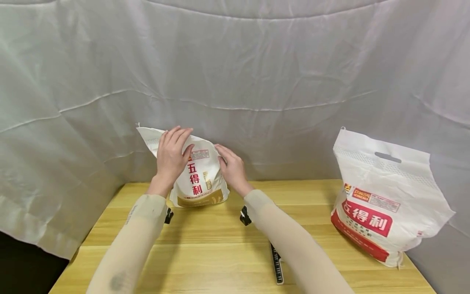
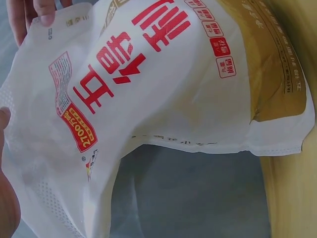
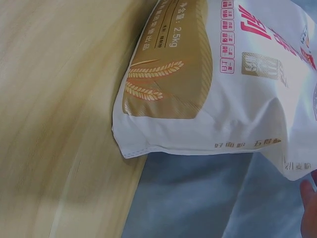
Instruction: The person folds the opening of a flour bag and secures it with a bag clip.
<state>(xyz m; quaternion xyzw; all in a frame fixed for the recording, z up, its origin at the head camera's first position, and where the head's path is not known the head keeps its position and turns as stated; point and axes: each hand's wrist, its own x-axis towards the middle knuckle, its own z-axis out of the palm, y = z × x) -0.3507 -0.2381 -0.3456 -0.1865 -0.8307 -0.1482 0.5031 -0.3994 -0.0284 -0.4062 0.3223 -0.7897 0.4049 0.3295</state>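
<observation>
A white flour bag (image 1: pixel 200 175) with red lettering and a gold base band stands tilted at the table's back left, its top leaning left. My left hand (image 1: pixel 171 153) lies against its upper front, fingers fairly straight and thumb pointing right. At the bag's upper right edge, my right hand (image 1: pixel 233 167) pinches the side. In the left wrist view, the right thumb (image 2: pixel 47 19) rests on the bag's front, with fingers beyond the edge. The right wrist view shows the bag's gold base (image 3: pixel 168 64) on the wood, with only a bit of hand at the right border.
A second, bulkier flour bag (image 1: pixel 382 204) with a red label and a slot handle stands at the table's right. A black ruler-like strip (image 1: pixel 276 265) lies by the right forearm. Grey cloth (image 1: pixel 257 81) hangs behind the wooden table (image 1: pixel 205 253).
</observation>
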